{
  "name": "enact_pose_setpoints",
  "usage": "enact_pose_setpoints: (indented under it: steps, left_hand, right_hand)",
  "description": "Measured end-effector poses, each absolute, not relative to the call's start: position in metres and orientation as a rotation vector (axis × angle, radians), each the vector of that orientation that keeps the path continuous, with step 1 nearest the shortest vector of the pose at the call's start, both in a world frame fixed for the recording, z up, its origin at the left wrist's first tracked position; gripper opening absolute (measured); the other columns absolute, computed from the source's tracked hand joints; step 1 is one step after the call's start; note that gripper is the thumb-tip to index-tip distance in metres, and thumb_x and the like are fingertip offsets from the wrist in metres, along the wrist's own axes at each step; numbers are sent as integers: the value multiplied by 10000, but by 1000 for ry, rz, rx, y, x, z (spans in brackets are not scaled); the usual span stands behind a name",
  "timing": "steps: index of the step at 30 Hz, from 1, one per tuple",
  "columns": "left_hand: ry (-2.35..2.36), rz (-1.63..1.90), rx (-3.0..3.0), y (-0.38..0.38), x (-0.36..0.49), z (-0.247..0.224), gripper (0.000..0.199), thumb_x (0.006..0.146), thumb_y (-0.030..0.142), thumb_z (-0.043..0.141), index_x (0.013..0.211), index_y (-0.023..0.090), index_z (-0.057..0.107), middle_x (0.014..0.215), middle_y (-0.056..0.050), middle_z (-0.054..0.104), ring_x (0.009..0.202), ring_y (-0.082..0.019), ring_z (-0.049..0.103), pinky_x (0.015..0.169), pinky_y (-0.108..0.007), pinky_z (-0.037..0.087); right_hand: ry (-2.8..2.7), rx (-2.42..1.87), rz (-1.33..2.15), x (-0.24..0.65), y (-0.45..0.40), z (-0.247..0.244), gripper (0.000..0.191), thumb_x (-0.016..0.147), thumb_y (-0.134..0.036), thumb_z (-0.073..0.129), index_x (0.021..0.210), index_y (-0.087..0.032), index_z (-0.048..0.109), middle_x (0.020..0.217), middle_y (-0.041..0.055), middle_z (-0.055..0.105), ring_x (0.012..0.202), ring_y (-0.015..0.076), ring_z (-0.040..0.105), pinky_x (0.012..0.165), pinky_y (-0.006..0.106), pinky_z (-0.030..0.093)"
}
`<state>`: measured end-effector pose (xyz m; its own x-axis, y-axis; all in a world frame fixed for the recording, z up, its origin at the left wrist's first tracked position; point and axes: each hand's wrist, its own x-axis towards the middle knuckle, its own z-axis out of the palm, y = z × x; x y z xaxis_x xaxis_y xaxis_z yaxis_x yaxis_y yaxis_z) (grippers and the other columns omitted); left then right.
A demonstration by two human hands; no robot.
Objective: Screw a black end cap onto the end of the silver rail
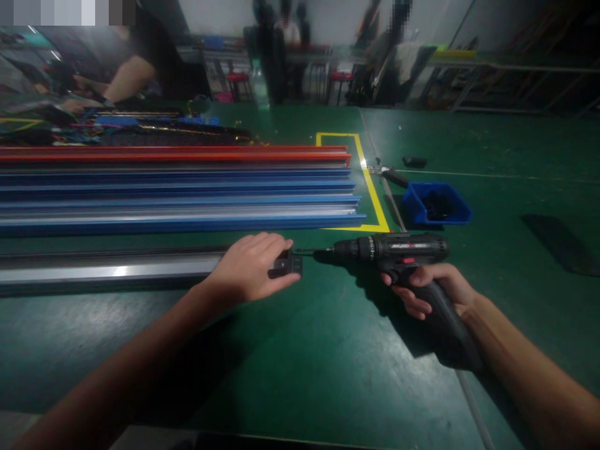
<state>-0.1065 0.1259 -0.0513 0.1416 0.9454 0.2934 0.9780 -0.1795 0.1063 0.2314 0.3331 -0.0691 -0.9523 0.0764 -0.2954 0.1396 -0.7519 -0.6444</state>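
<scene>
My right hand [422,290] is wrapped round the grip of a black cordless drill [398,247] that points left. The drill's long thin bit reaches the black end cap [296,267] of a long metal profile [117,270]. I cannot tell whether the bit's tip sits in a screw there. Over the profile's right end lies my left hand [255,265], its thumb and fingers gripping the bar from both sides close to the cap. The profile lies flat on the green table and runs out of view at the left.
Several blue profiles [187,200] and red ones [187,153] lie behind, ending near yellow tape [375,200]. A blue bin [438,215] with dark parts, pliers [391,175] and a dark flat object [557,240] are to the right. Across the table a person's arm [131,78] is near wiring.
</scene>
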Motion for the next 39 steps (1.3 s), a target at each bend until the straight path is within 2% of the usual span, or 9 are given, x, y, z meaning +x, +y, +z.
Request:
enact_pose_setpoints:
  steps: [13,22,27,31,36,39]
  left_hand:
    - [-1953,-472,-2292,127,-109,-54,558,935,590,620,1210,105,643,1153,-165,725,1035,-297,694,880,-436,556]
    - [-2088,-578,-2370,130,-116,-50,714,819,701,709,1246,133,645,1222,-147,715,1116,-306,674,949,-453,547]
    - [-2096,-630,-2508,132,-127,-39,705,776,628,794,1285,162,647,1239,-121,707,1149,-283,666,971,-418,537]
    - [-2007,-711,-2666,136,-140,-35,638,793,577,798,1295,209,659,1227,-86,708,1115,-240,678,937,-360,539]
    - [-1923,-757,-2673,138,-142,-39,571,830,519,774,1283,190,662,1193,-92,711,1103,-237,674,958,-368,527]
    - [-1945,-756,-2658,138,-139,-38,546,837,518,768,1259,184,669,1137,-86,717,1046,-230,683,919,-355,529]
  right_hand:
    - [1108,501,-2855,228,332,-72,368,813,-154,547,1130,-22,677,726,58,681,462,106,579,538,244,582]
    - [1142,540,-2857,226,331,-74,359,779,-154,568,1106,-47,675,728,62,675,442,114,568,514,260,580]
    - [1188,513,-2828,225,333,-74,366,789,-170,581,1110,-28,688,688,55,660,457,106,560,528,246,570]
    - [1208,497,-2815,224,336,-76,371,775,-179,583,1096,-40,704,738,72,676,466,119,572,516,256,563]
    - [1174,543,-2787,223,342,-77,373,769,-207,607,1084,-39,714,816,115,714,596,174,686,582,273,594]
    - [1167,550,-2781,223,343,-77,368,763,-213,622,1073,-39,717,825,129,730,620,190,718,601,281,597]
